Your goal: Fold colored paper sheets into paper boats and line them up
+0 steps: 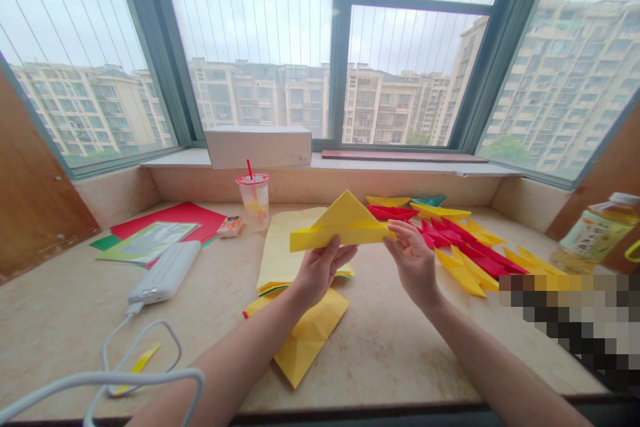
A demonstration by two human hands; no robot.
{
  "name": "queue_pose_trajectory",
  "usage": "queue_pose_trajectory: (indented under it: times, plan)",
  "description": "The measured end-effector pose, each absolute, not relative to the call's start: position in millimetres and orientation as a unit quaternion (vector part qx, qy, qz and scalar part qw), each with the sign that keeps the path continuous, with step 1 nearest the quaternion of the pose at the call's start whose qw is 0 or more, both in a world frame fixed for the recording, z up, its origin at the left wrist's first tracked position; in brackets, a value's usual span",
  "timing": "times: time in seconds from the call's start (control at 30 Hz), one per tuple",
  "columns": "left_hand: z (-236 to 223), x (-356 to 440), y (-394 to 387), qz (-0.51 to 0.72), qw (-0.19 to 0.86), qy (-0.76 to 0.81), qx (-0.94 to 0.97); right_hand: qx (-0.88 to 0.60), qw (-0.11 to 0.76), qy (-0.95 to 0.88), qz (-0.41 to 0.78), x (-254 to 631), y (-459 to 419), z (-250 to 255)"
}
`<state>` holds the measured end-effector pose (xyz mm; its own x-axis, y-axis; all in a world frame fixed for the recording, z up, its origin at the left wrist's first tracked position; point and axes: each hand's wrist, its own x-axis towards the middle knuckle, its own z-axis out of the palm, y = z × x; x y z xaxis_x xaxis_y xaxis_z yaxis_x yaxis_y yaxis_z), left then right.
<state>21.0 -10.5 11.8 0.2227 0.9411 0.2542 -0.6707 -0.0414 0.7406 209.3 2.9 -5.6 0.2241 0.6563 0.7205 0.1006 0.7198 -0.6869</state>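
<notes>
A yellow folded paper hat (345, 217), a triangle above a turned-up band, is held up over the counter. My left hand (325, 267) grips its lower edge from below, thumb in front. At the right end of the band, my right hand (413, 257) pinches the corner between thumb and fingers. Beneath and behind the hat lies a stack of pale yellow paper (283, 250). Closer to me, a creased yellow folded paper (310, 333) rests partly under my left forearm.
Several red and yellow paper boats (463, 273) lie at right beside a drink bottle (595, 233). A lidded cup (254, 200) with a straw stands behind the stack. At left are a white power bank (165, 271), its cable (115, 377), and red paper sheets (200, 220).
</notes>
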Motion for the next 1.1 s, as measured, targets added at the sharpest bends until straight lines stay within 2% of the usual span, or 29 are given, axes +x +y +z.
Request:
queue_pose_trajectory:
  times: [0.17,0.37,0.67,0.93,1.1]
  plan:
    - [11.8,21.2,-10.2,0.615,0.665,0.159,0.393,-0.343,0.695,-0.592,0.221,210.4,3.2,-8.0]
    - [11.8,18.8,-9.7,0.600,0.676,0.169,0.394,-0.365,0.658,-0.574,0.322,213.0,-0.8,-3.3]
    - [14.3,12.4,-3.5,0.586,0.649,0.171,0.454,-0.396,0.580,-0.653,0.285,216.2,-10.9,8.8]
    - [26.5,-1.2,5.6,0.707,0.509,0.204,0.446,-0.438,0.623,-0.598,0.251,221.5,-1.0,3.9]
    - [30.4,-9.4,8.9,0.726,0.397,0.262,0.496,-0.427,0.617,-0.606,0.266,221.4,-0.8,2.8]
